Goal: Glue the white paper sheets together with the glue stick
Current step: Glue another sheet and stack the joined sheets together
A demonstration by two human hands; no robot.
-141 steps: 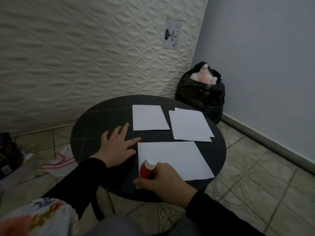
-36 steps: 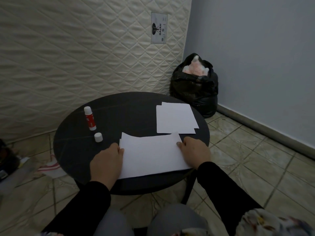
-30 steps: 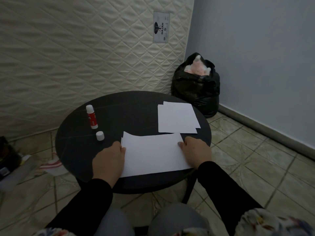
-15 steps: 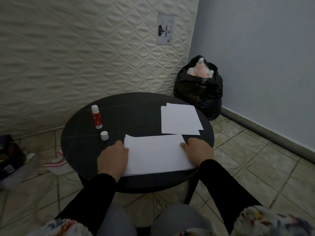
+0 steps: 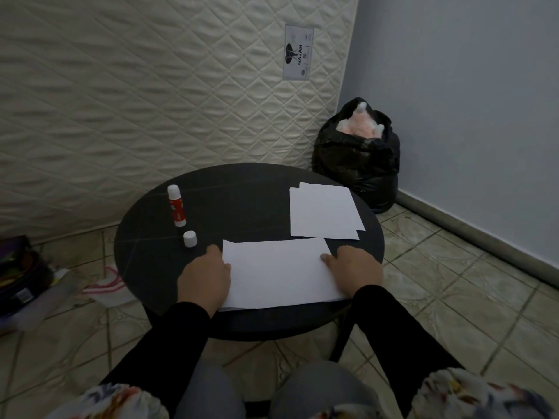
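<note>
Both hands, left hand [image 5: 204, 279] and right hand [image 5: 354, 272], press flat with open grip on the side edges of the paper sheets [image 5: 278, 272] at the table's [image 5: 242, 189] near edge.

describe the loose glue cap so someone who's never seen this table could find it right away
Start at the round black table. On its left side stands the red glue stick, upright. Just in front of it, toward the person, sits the cap: a short, all-white cylinder, with no red on it.

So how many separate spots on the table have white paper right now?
2: the near stack pressed under both hands, and a far-right stack with offset edges. Sheets per stack can't be counted; some lie hidden beneath.
</note>
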